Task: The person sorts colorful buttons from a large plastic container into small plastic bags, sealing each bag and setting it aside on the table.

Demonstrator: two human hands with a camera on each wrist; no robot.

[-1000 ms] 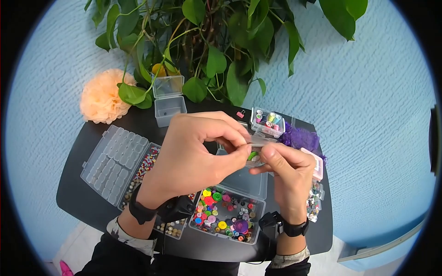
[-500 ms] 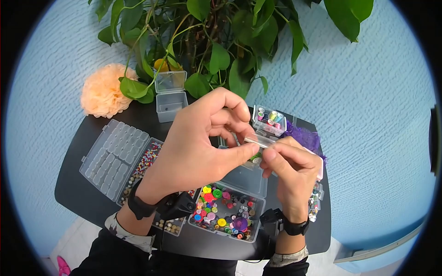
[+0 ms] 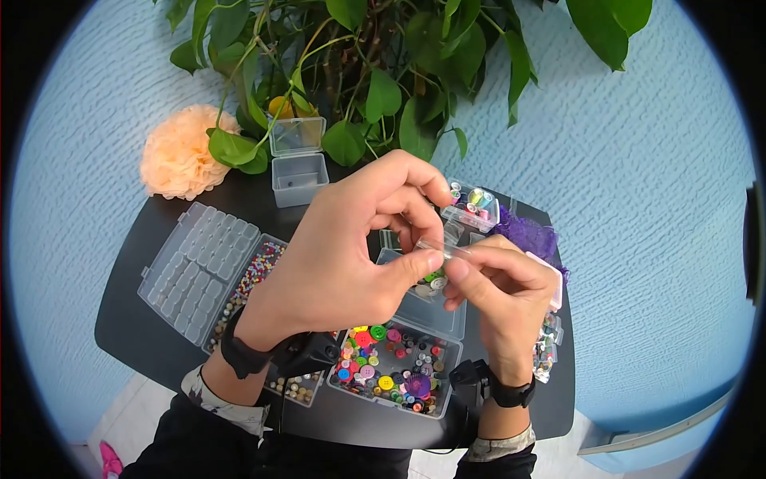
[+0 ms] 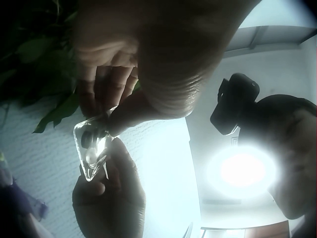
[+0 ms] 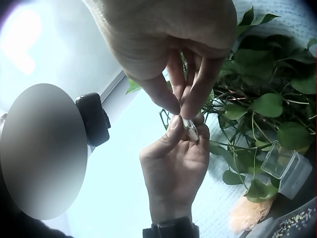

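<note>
Both hands hold a small clear plastic bag up over the table, with green and pale buttons inside it. My left hand pinches its top edge between thumb and fingers, the index finger raised off it. Close beside, my right hand pinches the same edge with thumb and index finger. In the right wrist view the fingertips of both hands meet at the bag. Below the hands, an open clear box holds many coloured buttons.
A bead organiser lies open at the left. Behind it stand an open clear box and a peach paper pompom, under a leafy plant. To the right are a box of thread spools and purple mesh.
My left index finger has lifted away from the bag's top edge. My right thumb and index finger have come nearer to the left thumb along that edge.
</note>
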